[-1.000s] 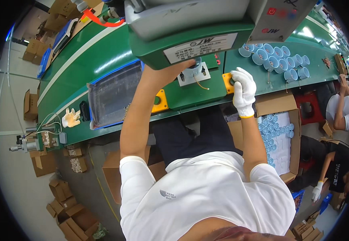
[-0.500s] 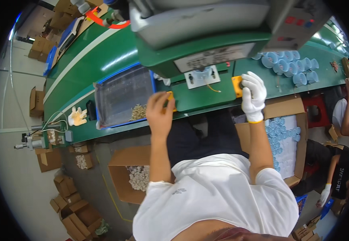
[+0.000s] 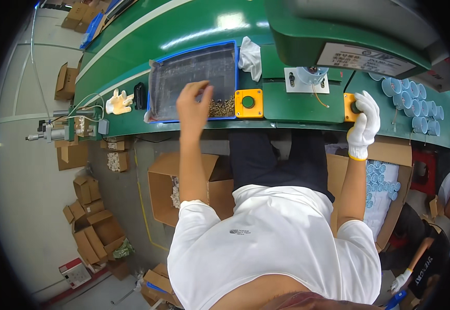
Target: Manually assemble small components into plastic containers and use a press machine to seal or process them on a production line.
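Both hands are well apart from each other. We see the bare left hand [image 3: 193,106] over the blue-rimmed tray [image 3: 165,67], fingers curved and thumb standing off them; we cannot tell whether anything small sits between the fingertips. A heap of small brass-coloured parts [image 3: 224,107] lies in the tray just right of this hand. We find the white-gloved right hand [image 3: 363,124] against a yellow button box [image 3: 349,99]; whether it grips or merely rests there, we cannot tell. The light-blue cup [image 3: 313,75] lies between the hands, nearer the right one and beyond it to the left, on a white plate [image 3: 293,88] under the green press head [image 3: 313,44]; a thin lead [image 3: 320,98] trails from the cup toward us. A second yellow box [image 3: 256,110] with a green button stands between the left hand and the plate, near a white cloth [image 3: 250,58]. More light-blue cups [image 3: 402,100] stand on the green surface [image 3: 126,49] right of the gloved hand. Lettering: we note a white label [image 3: 364,58] with lines of dark print on the press head, above and beyond the right hand, and small dark print on the white shirt [image 3: 256,248], nearer us than both hands.
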